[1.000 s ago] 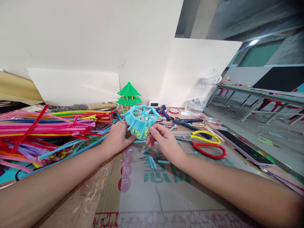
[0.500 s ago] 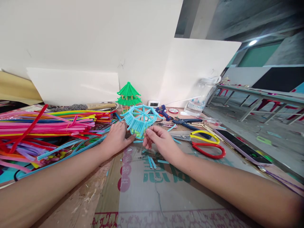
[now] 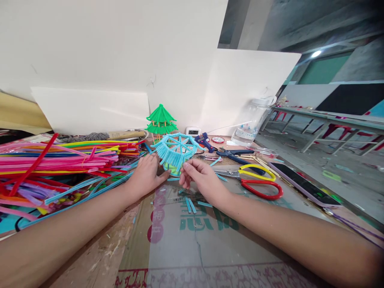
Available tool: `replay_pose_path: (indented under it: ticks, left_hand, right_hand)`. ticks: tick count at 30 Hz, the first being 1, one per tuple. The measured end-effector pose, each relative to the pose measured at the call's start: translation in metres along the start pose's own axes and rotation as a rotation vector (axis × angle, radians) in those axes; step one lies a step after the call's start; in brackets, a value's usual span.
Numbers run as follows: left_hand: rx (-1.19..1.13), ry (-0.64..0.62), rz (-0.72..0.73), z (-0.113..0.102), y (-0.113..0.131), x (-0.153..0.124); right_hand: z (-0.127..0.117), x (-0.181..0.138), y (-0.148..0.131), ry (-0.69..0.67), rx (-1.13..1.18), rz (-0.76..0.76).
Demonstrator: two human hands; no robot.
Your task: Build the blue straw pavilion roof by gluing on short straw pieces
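Note:
A small model with a light-blue pipe-cleaner roof (image 3: 172,157) stands on the cardboard in front of me. Spokes cross the open ring at its top, and short strips slope down around the side facing me. Below the roof a yellow-green base (image 3: 173,170) shows. My left hand (image 3: 147,173) steadies the model from the left, thumb by the base and fingers partly hidden beside the roof. At the roof's front right edge, my right hand (image 3: 199,176) pinches a blue strip between thumb and forefinger; the fingertips hide most of it. Several cut blue pieces (image 3: 191,205) lie nearer me.
Bundles of coloured pipe cleaners (image 3: 60,160) fill the left side. Behind the model stands a green tiered roof model (image 3: 161,120). To the right are a glue gun (image 3: 205,142), pliers (image 3: 235,153), scissors (image 3: 261,188), a phone (image 3: 303,184) and a water jug (image 3: 250,122).
The view has turned very slightly to the right. Both hands and the blue model keep nearly the same places relative to each other.

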State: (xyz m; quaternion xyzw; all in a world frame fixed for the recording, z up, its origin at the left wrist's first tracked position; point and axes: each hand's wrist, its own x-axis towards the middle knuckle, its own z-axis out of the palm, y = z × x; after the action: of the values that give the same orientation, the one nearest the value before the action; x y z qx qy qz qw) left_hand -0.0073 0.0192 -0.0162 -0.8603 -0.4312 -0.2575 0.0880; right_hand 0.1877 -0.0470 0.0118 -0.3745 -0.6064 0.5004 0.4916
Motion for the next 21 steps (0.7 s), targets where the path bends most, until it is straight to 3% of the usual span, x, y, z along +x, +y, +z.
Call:
replay_pose_path:
  ticks: [15, 21]
  left_hand:
    - [-0.001, -0.007, -0.006, 0.0015, -0.0004, 0.0002]
    - [-0.004, -0.021, -0.036, 0.0033, -0.0019, 0.0011]
  right_hand:
    - [-0.0016, 0.0034, 0.0030, -0.032, 0.025, 0.011]
    - [-0.0054, 0.0024, 0.0006, -0.013, -0.135, 0.003]
